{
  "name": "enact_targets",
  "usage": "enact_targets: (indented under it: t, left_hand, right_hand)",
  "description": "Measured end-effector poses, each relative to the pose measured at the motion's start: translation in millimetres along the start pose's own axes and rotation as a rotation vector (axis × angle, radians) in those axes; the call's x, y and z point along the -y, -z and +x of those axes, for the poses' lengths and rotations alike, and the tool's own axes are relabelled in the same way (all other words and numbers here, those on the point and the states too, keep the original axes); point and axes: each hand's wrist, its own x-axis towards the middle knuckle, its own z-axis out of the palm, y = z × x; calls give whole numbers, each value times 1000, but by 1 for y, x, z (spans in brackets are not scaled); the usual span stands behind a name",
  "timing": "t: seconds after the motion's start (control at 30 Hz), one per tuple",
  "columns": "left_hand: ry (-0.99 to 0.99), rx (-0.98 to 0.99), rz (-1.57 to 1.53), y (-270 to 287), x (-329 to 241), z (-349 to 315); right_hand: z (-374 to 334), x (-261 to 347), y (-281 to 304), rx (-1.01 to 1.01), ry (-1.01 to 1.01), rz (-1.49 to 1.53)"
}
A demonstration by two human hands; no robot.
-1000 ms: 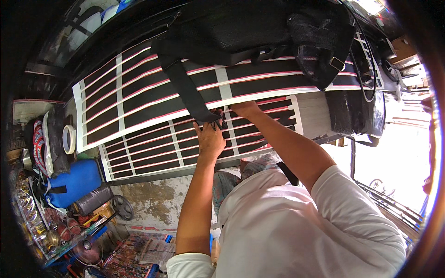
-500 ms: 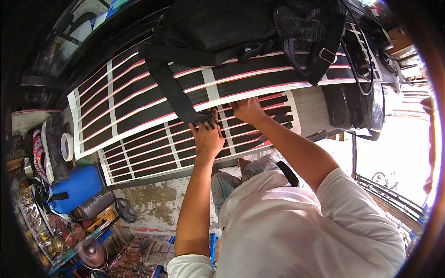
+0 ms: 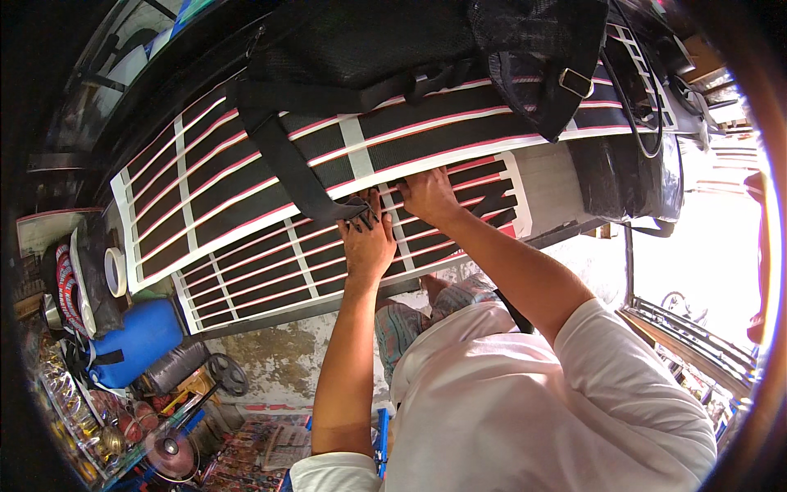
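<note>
Two overlapping panels of black mesh with white and red stripes lie before me, an upper striped panel [image 3: 205, 176] and a lower striped panel [image 3: 270, 266]. A black webbing strap [image 3: 295, 168] hangs across the upper one. My left hand [image 3: 367, 244] rests on the lower panel, its fingers apart and touching the black strap's end; dark material hides some fingertips. Just right of it, my right hand [image 3: 428, 198] has its fingers bent at the upper panel's near edge and seems to pinch it. Its fingertips are partly hidden.
A black bag [image 3: 369, 53] lies on the far side of the upper panel. A tape roll [image 3: 116, 272], a blue container [image 3: 141, 343] and a fan [image 3: 171, 451] are at left. A black plastic-wrapped bundle [image 3: 625, 182] sits at right, beside a bright opening.
The view has shifted slightly, so panels and bag sit a little farther left. My right hand has moved slightly left along with the panel edge. Both hands keep nearly the same pose.
</note>
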Motion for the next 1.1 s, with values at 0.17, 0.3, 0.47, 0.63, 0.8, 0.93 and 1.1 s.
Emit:
enact_targets:
  t: [0.17, 0.3, 0.47, 0.63, 0.8, 0.93, 1.1]
  left_hand:
    - [-13, 40, -2, 7, -2, 5]
    - [-23, 44, 1, 10, 0, 5]
    - [-31, 55, -3, 9, 2, 5]
    - [-17, 84, 1, 11, 1, 6]
    - [0, 100, -12, 11, -3, 7]
    - [6, 112, -29, 11, -2, 7]
    - [-23, 65, -57, 13, -1, 8]
  right_hand:
    - [-4, -5, 3, 7, -7, -31]
    - [-4, -5, 9, 56, 3, -67]
    - [-5, -6, 10, 21, 37, -56]
    - [-6, -6, 10, 18, 37, -33]
    - [-6, -3, 13, -2, 38, -54]
    - [-6, -2, 13, -9, 17, -70]
    - [-9, -11, 14, 4, -15, -81]
